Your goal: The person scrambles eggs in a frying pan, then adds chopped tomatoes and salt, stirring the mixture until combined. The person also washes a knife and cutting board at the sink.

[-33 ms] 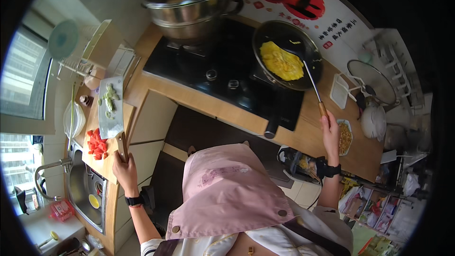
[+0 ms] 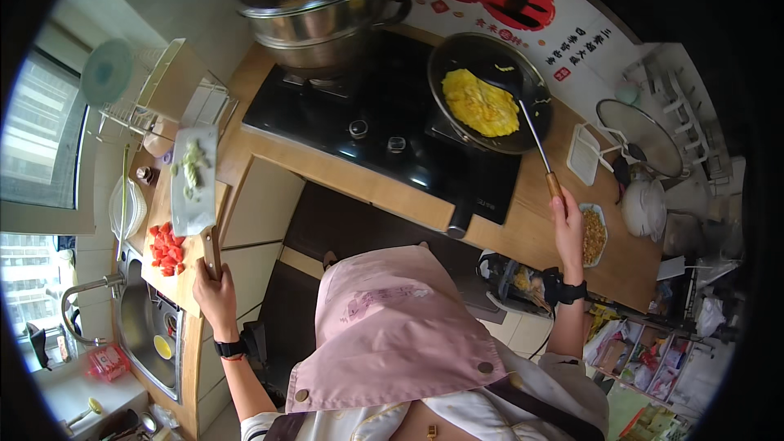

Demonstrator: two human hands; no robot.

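Note:
My left hand [image 2: 216, 294] is closed round the wooden handle of a cleaver [image 2: 193, 204]. Chopped pale-green scallion [image 2: 193, 170] lies on the broad blade, which is held over a wooden cutting board [image 2: 184, 279]. Red tomato chunks [image 2: 167, 248] sit on the board beside the blade. With my right hand [image 2: 568, 224] I grip the wooden-ended handle of a spatula [image 2: 536, 132]. Its dark head rests inside a black wok [image 2: 437, 73], at the edge of a yellow sheet of fried egg [image 2: 480, 104]. The wok stands on the right burner.
A large steamer pot [image 2: 314, 28] occupies the left of the black stove [image 2: 327, 118]. Right of the stove are a white spoon rest [image 2: 583, 155], a glass lid [image 2: 641, 139] and a dish of chopped brown bits [image 2: 594, 235]. A sink [image 2: 147, 335] lies at the left.
The cleaver's blade has tilted slightly and looks brighter, the scallion still on it. The view has shifted a little; the spatula stays by the egg in the wok.

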